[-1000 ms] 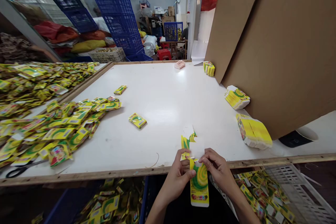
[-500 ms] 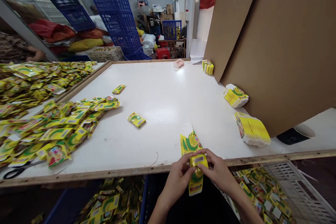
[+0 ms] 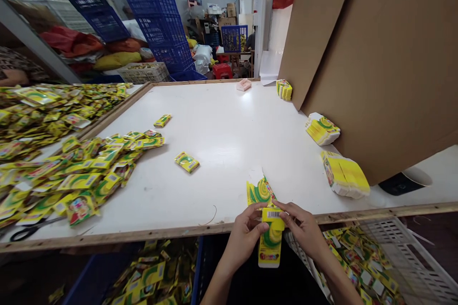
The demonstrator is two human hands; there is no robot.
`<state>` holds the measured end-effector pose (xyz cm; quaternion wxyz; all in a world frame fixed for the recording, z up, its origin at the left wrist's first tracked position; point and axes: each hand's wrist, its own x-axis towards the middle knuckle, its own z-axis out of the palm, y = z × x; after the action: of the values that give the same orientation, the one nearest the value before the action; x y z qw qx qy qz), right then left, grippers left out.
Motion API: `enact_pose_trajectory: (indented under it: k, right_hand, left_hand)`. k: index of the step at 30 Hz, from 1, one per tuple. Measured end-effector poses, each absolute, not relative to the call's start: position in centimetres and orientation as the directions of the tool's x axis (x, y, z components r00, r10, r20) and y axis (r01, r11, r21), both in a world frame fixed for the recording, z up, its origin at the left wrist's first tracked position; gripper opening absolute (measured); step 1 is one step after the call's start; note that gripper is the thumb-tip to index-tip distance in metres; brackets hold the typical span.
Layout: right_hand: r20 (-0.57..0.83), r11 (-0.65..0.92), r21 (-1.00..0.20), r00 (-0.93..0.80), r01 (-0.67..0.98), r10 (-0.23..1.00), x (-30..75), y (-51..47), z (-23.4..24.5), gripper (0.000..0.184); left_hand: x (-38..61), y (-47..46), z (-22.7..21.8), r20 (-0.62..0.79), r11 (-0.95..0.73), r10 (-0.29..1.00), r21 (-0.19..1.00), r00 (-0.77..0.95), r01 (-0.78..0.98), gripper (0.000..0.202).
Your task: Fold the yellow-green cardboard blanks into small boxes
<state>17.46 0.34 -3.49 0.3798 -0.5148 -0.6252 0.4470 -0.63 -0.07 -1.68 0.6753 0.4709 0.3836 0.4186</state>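
Over the table's front edge, a yellow and green printed small carton (image 3: 270, 243) with a barcode flap is held between both hands. My left hand (image 3: 246, 233) grips its left side, thumb on the front. My right hand (image 3: 302, 226) pinches the upper right side, beside a yellow flap that sticks out. The carton's lower end hangs down with a white edge. Just behind the hands, flat printed cartons (image 3: 260, 190) lie on the white tabletop; the fingers partly cover them.
Finished-looking cartons (image 3: 107, 157) are heaped at left, near black scissors (image 3: 25, 232). Two single cartons lie mid-table. Stacks of flat cartons (image 3: 345, 175) stand by cardboard sheets (image 3: 386, 57) at right, with a dark cup (image 3: 404, 182). Crates of cartons (image 3: 361, 267) sit below. Another person's arm (image 3: 14, 77) shows far left.
The carton's front has come more into view as my right hand shifted right and its thumb moved off the barcode flap. A yellow flap now sticks out at the right.
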Motion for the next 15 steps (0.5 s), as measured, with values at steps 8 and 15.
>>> enact_pose_trajectory:
  k: [8,15]
  right_hand:
    - [0.023,0.059,-0.863,-0.078,0.502,0.997,23.2,-1.0,-0.9,0.030]
    - [0.131,0.007,-0.715,0.124,0.700,0.984,24.9,0.7,-2.3,0.035]
  left_hand:
    - [1.7,0.6,-2.3,-0.036,0.037,0.953,0.999,0.300,0.004,0.038]
    - [0.2,2.6,-5.9,0.014,-0.153,0.967,0.828,0.253,0.539,0.048]
